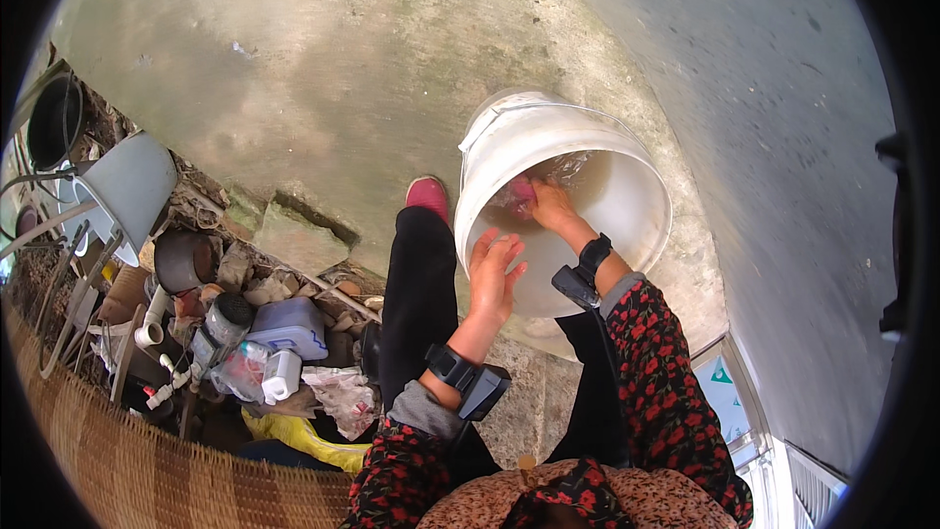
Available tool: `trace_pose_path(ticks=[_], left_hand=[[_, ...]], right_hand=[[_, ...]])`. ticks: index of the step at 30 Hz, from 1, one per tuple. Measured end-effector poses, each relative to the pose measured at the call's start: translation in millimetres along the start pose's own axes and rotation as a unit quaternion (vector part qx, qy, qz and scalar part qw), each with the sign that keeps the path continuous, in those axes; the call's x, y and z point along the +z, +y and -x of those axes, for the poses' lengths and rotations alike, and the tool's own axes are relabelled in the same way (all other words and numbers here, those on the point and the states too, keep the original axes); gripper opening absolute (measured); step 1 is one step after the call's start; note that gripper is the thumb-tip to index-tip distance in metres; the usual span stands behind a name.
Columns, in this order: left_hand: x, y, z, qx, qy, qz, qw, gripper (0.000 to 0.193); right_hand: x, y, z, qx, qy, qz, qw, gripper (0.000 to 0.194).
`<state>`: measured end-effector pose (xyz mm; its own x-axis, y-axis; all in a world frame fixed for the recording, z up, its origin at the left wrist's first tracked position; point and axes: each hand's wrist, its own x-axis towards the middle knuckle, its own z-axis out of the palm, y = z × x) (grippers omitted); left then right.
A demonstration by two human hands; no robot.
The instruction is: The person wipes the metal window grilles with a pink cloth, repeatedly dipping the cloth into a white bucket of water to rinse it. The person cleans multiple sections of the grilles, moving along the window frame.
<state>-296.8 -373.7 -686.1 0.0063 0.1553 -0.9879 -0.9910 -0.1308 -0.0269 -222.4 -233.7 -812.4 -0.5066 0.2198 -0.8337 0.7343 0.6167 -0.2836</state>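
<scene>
A large white plastic bucket (562, 125) with a wire handle leans between my feet, its mouth tilted towards me, with murky water (587, 184) inside. My right hand (552, 204) reaches into the bucket and grips a pink cloth-like item (521, 192), partly under the splashing water. Near the left side of the bucket's rim is my left hand (496, 272), its fingers spread and nothing in it. Both wrists wear black straps with small devices.
A pink shoe (427, 197) stands left of the bucket. Further left lie a grey bucket (132, 191), a dark pot (183, 261), a clear plastic box (290, 327), stones and pipes. A woven mat (147, 455) borders the lower left; a grey wall (771, 125) rises at right.
</scene>
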Motion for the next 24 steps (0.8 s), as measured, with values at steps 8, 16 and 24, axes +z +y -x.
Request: trace_pose_path(ticks=[8,16,24], left_hand=[[16,-14,4,-0.130,-0.096,0.051,0.986,0.053],[15,-41,-6,-0.164,-0.180,0.121,0.962,0.038],[10,-47,-1,-0.163,-0.214,0.061,0.961,0.039]], right_hand=[[-80,-23,136,-0.246,0.043,-0.190,0.950,0.019],[-134,-59,257,-0.305,-0.089,-0.277,0.907,0.015],[-149,-17,244,-0.030,-0.050,-0.619,0.783,0.037]])
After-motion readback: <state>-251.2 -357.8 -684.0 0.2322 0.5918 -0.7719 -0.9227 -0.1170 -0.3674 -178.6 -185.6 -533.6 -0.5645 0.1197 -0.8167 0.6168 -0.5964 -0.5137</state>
